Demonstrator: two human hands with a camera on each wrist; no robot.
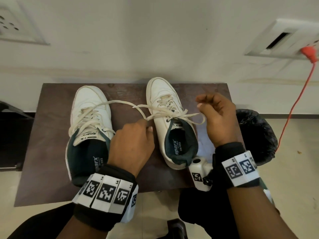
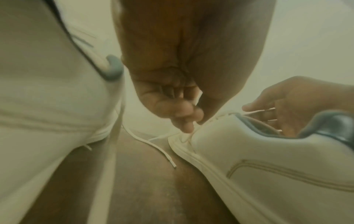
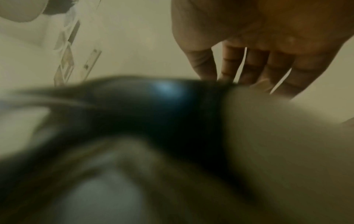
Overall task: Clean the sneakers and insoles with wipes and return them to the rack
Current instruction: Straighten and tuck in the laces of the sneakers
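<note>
Two white sneakers with dark green lining stand side by side on a dark brown table (image 1: 48, 152), toes pointing away from me. The left sneaker (image 1: 89, 114) has loose laces. Above the right sneaker (image 1: 165, 100), its shoelace (image 1: 165, 114) is stretched between my hands. My left hand (image 1: 148, 127) pinches the lace beside the shoe's tongue, and the left wrist view shows that pinch (image 2: 189, 119) next to the right sneaker (image 2: 268, 159). My right hand (image 1: 203, 109) has curled fingers and holds the lace's loop to the right of the shoe. The right wrist view is blurred, with fingers (image 3: 249, 71) above the dark collar (image 3: 172, 113).
A bin lined with a black bag (image 1: 255, 135) stands just right of the table. An orange cable (image 1: 296, 100) runs down from a wall socket (image 1: 284, 40) at the upper right. A dark object (image 1: 10, 135) sits on the floor at the left.
</note>
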